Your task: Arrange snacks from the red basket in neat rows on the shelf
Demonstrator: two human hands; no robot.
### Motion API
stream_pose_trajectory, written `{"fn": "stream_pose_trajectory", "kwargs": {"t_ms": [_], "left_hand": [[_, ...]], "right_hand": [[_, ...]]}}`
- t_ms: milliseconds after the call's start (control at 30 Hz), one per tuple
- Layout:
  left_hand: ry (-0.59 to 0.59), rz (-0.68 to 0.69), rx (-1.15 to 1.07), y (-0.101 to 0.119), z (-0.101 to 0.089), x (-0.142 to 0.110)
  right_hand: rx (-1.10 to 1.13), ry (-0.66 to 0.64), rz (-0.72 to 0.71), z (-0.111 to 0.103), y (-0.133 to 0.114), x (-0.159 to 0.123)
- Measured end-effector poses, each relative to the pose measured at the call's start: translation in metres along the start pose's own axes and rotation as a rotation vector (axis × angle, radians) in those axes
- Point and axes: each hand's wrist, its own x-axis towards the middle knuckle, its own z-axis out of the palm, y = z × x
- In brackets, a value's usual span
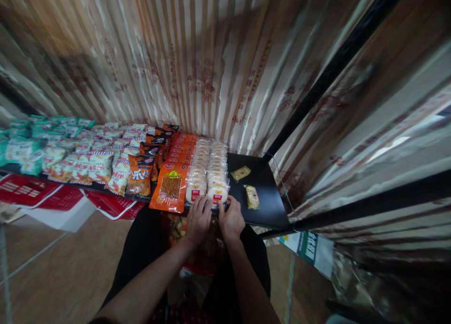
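Two rows of round white rice crackers in clear packets stand on a black shelf (266, 188). At the front of the right row is a rice cracker packet (217, 192) with a red and yellow label. My left hand (199, 219) is closed on its lower left edge, fingertips reaching toward the neighbouring front packet (195, 189). On the lower right corner, my right hand (231, 219) grips the same packet with fingers bent. The packet's bottom edge is partly hidden by my thumbs. Left of the crackers stand orange snack-stick packets (171, 185).
Two small yellowish packets, one behind (240, 173) and one nearer (252, 197), lie on the shelf's right. Further left are orange-black bags (140, 173), white snack bags (98, 166) and green bags (30, 150). Red baskets (116, 205) sit below. A black post (317, 94) rises at right.
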Motion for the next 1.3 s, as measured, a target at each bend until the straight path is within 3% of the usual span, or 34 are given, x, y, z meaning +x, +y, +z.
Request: {"fn": "stream_pose_trajectory", "kwargs": {"t_ms": [333,600,933,1067,1167,1300], "left_hand": [[0.030,0.026,0.049,0.004,0.006,-0.003],[0.007,-0.006,0.015,0.008,0.012,-0.013],[-0.052,0.001,-0.059,0.012,0.003,-0.033],[-0.143,0.038,-0.129,0.011,0.000,-0.058],[-0.277,0.068,-0.210,0.008,0.006,-0.084],[-0.496,-0.004,-0.241,0.000,0.022,-0.117]], "right_hand": [[0.026,-0.003,-0.003,0.001,0.003,-0.001],[0.351,0.108,-0.093,0.008,0.022,-0.011],[0.437,0.201,0.015,0.016,0.032,-0.047],[0.330,0.113,0.062,0.036,0.047,-0.067],[0.187,-0.080,0.070,0.053,0.059,-0.076],[0.082,-0.277,0.057,0.070,0.066,-0.078]]}}
